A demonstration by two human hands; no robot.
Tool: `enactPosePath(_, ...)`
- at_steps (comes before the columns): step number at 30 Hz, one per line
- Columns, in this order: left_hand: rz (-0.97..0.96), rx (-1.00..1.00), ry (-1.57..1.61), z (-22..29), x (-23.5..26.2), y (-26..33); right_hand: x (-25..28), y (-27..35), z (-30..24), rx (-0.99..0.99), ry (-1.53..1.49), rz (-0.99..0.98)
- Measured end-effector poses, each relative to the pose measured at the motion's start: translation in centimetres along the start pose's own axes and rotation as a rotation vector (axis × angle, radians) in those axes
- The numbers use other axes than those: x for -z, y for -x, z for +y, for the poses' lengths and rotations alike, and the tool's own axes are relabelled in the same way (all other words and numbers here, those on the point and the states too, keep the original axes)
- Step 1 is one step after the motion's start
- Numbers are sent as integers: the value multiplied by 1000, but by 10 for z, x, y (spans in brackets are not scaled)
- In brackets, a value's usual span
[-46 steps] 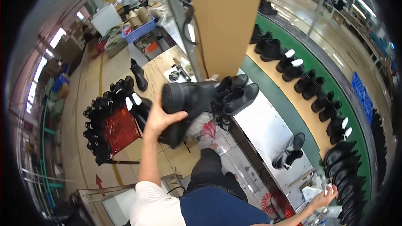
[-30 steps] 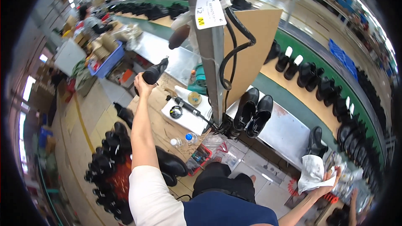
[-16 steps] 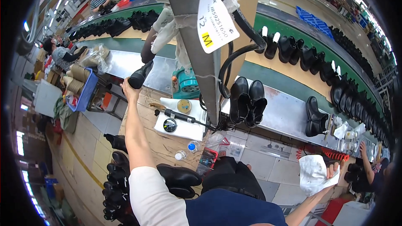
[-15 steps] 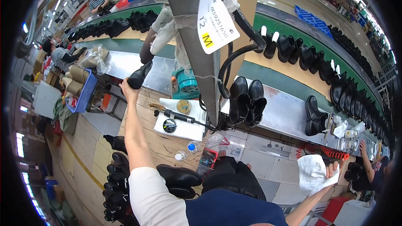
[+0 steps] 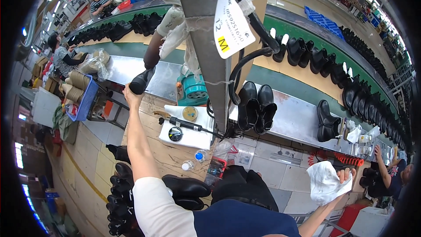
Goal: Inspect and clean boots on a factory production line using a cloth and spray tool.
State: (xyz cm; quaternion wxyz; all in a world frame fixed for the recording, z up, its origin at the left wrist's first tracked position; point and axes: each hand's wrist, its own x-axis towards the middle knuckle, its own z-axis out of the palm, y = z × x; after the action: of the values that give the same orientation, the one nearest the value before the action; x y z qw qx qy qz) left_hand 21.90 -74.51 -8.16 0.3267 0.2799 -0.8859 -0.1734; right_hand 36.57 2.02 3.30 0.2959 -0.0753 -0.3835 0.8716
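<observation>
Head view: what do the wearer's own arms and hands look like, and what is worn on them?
Both hands are bare, no gloves. The left hand ends a bare forearm with a short white sleeve at the shoulder. The right hand also shows a bare forearm. No watch or rings visible.

The boot (image 5: 142, 80) in the left hand (image 5: 130, 96) looks like smooth black leather with a soft sheen. The rag (image 5: 326, 182) in the right hand (image 5: 344, 175) is white, crumpled cloth. The pair (image 5: 256, 107) on the bench (image 5: 298, 116) shines glossier; the bench is brushed metal, dully reflective. The worktop (image 5: 169, 156) is bare, matt wood. The tag (image 5: 232, 17) is white paper.
</observation>
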Motion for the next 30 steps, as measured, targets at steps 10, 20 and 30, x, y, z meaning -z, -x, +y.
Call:
enactPosePath(10, -63, 179, -24, -5, -8, 1, 18, -3, -8, -124, -120, -224)
enactPosePath(20, 20, -144, -98, 1, -13, 2, 25, -4, -10, -162, -107, -294)
enactPosePath(30, 29, -134, -17, 7, -13, -6, 24, -4, -9, -145, -27, -318)
